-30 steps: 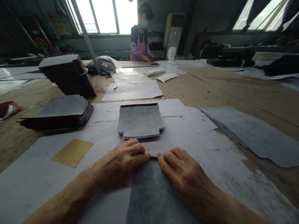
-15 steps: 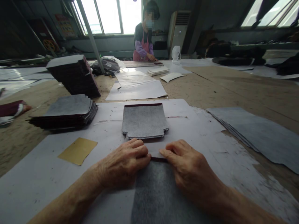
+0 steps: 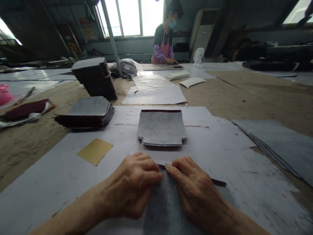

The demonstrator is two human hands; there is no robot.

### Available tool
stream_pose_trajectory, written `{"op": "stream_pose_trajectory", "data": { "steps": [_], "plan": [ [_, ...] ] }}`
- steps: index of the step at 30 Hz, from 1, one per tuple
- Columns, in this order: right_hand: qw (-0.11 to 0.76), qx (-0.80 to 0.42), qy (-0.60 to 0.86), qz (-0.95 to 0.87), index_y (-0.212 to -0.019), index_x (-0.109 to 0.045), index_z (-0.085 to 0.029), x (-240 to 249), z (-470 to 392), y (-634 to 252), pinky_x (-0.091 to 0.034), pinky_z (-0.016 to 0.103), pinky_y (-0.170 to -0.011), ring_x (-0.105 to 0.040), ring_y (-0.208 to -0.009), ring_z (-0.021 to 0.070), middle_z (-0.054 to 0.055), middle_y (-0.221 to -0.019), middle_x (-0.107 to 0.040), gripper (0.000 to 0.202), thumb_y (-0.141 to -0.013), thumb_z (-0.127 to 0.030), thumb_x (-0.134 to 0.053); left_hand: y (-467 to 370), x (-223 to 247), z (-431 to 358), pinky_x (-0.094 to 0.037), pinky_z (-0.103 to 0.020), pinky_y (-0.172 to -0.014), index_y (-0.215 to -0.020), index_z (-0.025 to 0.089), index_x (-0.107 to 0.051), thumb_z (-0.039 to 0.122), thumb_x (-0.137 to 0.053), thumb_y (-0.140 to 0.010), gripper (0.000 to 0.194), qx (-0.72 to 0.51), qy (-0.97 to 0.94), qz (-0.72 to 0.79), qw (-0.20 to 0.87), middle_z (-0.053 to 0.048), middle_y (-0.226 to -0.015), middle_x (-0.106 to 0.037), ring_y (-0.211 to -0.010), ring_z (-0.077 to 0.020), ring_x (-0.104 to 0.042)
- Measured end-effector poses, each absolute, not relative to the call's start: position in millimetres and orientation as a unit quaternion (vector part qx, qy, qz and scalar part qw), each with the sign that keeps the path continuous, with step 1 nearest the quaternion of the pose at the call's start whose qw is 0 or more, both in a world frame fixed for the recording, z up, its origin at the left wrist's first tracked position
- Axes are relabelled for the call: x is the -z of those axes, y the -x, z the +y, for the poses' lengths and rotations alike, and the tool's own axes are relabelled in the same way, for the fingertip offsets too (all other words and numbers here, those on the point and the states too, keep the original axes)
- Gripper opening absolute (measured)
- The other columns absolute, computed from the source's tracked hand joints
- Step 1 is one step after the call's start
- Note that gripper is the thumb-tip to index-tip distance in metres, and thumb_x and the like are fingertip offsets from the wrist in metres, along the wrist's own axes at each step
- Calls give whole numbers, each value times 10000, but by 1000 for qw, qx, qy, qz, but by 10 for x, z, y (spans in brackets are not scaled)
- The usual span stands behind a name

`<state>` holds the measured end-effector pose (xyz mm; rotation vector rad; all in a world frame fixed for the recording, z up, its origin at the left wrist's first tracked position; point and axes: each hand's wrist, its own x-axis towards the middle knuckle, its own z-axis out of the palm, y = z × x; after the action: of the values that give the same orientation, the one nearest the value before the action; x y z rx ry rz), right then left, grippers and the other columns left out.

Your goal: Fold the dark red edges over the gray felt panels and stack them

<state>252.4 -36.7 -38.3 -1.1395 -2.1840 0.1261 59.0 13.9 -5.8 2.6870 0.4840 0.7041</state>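
Note:
Under my two hands lies a grey-backed maroon sheet (image 3: 168,202), its far edge showing as a narrow dark maroon strip. My left hand (image 3: 133,182) is closed, thumb and fingers pressing at the left part of that edge. Close beside it, my right hand (image 3: 195,187) is closed too, its thumb and forefinger on the strip, which reappears to the right of the knuckles. Both palms hide much of the sheet. Just beyond my hands rests a small stack of notched grey pieces (image 3: 161,128) with a maroon far edge.
White paper (image 3: 61,176) covers the near table. A yellow card (image 3: 95,151) and a low stack of grey-and-maroon pieces (image 3: 90,107) are at left, a taller leaning stack (image 3: 95,78) behind. Grey sheets (image 3: 276,135) overlap at right. Across the table a person (image 3: 164,47) stands near a white fan (image 3: 199,58).
My right hand has shifted left along the strip, closer to my left hand, and more of the strip shows at its right. The view has swung left.

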Motion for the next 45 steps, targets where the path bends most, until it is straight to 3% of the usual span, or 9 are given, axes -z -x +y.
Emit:
{"op": "stream_pose_trajectory", "data": {
  "steps": [5,12,20,28,36,42,45],
  "plan": [
    [310,-55,426,-848,-1098,-556,-64,384,-325,-2524,-474,346,-663,-441,-772,188,104,-836,-485,374,-794,-6,-346,-572,262,-204,-496,-373,-750,-1030,33,-563,64,-424,-732,330,-286,-936,194,67,-146,-958,-589,-883,-231,-533],
    [299,-36,421,-855,-1137,-546,-92,406,-318,-2533,-479,339,-648,-449,-771,182,100,-838,-463,373,-827,-32,-348,-574,208,-175,-511,-389,-691,-927,22,-580,82,-423,-730,259,-248,-944,207,62,-130,-828,-581,-792,-227,-538],
    [291,-7,418,-860,-1120,-554,-90,388,-319,-2519,-479,330,-629,-458,-750,177,98,-822,-455,363,-827,-42,-346,-564,244,-185,-490,-397,-691,-896,43,-577,108,-416,-752,226,-236,-947,212,45,-128,-879,-591,-793,-223,-536],
    [290,-37,438,-850,-1128,-548,-129,385,-311,-2535,-470,291,-606,-466,-731,160,81,-811,-464,359,-844,-58,-340,-625,459,-126,-465,-347,-608,-818,90,-569,135,-343,-801,231,-342,-919,198,-8,-93,-774,-574,-710,-189,-530],
    [241,-9,409,-880,-1035,-564,-118,338,-314,-2458,-451,332,-598,-443,-723,195,75,-844,-572,304,-831,-42,-352,-617,429,-129,-471,-365,-655,-863,85,-577,132,-356,-794,236,-339,-917,208,-19,-94,-781,-589,-732,-189,-545],
    [316,-11,425,-848,-1069,-560,-124,314,-342,-2483,-453,316,-640,-478,-748,183,64,-865,-593,340,-826,-40,-338,-587,284,-182,-469,-379,-654,-857,82,-573,136,-421,-707,220,-259,-940,216,41,-102,-797,-583,-743,-208,-541],
    [352,4,474,-807,-941,-590,-142,284,-354,-2557,-442,311,-670,-499,-768,178,68,-830,-575,281,-828,-57,-348,-585,213,-191,-467,-393,-681,-891,91,-570,114,-443,-681,246,-239,-942,229,64,-100,-827,-583,-777,-217,-539]
  ]
}}
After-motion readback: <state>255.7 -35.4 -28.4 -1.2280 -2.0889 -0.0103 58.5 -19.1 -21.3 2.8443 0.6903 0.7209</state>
